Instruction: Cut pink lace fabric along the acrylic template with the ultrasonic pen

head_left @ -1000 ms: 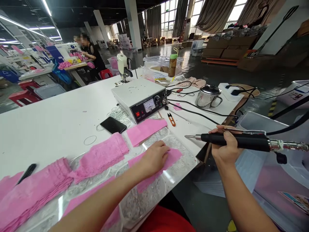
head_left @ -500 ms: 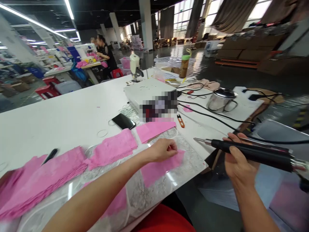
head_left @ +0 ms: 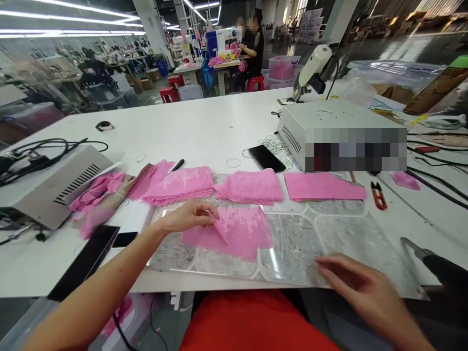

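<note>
My left hand [head_left: 199,217] is closed in a pinch on the left upper edge of a pink lace fabric piece [head_left: 246,229], lifting a fold of it. The rest of that piece lies on a glossy grey marbled board [head_left: 292,243]. Over the board's front right part, my right hand [head_left: 360,285] is open, thumb and fingers apart, holding nothing. Right of it, at the table's edge, is a black-handled tool [head_left: 444,268] with a metal tip, partly blurred. Behind the lace piece lie a stack of pink lace pieces [head_left: 181,185], a smaller stack [head_left: 252,186] and a flat pink piece [head_left: 323,186].
A metal box [head_left: 292,131] with cables stands at the back right, another box [head_left: 62,190] at the left. On the white table [head_left: 204,126] lie a phone [head_left: 266,158], orange thread snips [head_left: 378,195] and a pen [head_left: 178,165]. A co-worker [head_left: 254,51] sits farther back.
The view has swung left. My right hand has let go of the black-handled tool. My left hand has gone from a pink piece on the board's right to pinching the lace piece farther left.
</note>
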Demonstrator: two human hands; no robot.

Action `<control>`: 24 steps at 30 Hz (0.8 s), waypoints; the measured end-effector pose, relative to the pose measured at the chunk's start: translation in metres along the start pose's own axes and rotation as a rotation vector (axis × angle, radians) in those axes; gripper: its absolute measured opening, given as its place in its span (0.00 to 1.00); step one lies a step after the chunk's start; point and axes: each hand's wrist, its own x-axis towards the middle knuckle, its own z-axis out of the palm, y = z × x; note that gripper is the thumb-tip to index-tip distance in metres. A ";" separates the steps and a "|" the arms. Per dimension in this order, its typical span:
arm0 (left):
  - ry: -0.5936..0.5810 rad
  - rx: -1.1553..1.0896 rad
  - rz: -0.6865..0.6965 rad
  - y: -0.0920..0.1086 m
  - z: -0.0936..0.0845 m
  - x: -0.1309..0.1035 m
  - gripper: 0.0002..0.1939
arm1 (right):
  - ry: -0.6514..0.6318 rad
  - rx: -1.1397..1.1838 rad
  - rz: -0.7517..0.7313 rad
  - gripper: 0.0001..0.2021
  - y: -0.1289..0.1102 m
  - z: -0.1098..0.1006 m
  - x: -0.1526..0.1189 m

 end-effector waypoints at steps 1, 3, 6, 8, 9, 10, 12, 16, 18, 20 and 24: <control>0.008 -0.016 0.007 -0.008 0.001 -0.004 0.09 | -0.151 -0.098 -0.086 0.05 -0.001 0.012 0.011; 0.019 -0.043 0.016 -0.020 0.003 -0.007 0.14 | -0.300 -0.222 -0.235 0.09 -0.002 0.034 0.031; 0.030 -0.065 0.032 -0.029 0.002 -0.008 0.22 | -0.366 -0.373 -0.410 0.08 -0.001 0.058 0.049; 0.031 -0.068 0.044 -0.033 0.000 -0.007 0.22 | -0.374 -0.422 -0.458 0.05 -0.001 0.065 0.054; 0.028 -0.068 0.049 -0.034 -0.002 -0.007 0.22 | -0.380 -0.428 -0.464 0.05 -0.002 0.067 0.055; 0.023 -0.066 0.054 -0.035 -0.004 -0.007 0.21 | -0.387 -0.424 -0.461 0.05 -0.004 0.067 0.056; 0.009 -0.055 0.063 -0.037 -0.010 -0.008 0.21 | -0.412 -0.405 -0.451 0.05 -0.010 0.068 0.056; -0.027 0.001 0.089 -0.041 -0.024 -0.015 0.22 | -0.476 -0.391 -0.481 0.05 -0.023 0.076 0.052; -0.064 0.064 0.120 -0.043 -0.030 -0.019 0.21 | -0.497 -0.395 -0.512 0.06 -0.026 0.082 0.049; -0.107 0.135 0.145 -0.046 -0.034 -0.022 0.21 | -0.517 -0.412 -0.527 0.06 -0.026 0.086 0.044; -0.169 0.247 0.192 -0.049 -0.037 -0.027 0.19 | -0.552 -0.454 -0.537 0.07 -0.021 0.089 0.038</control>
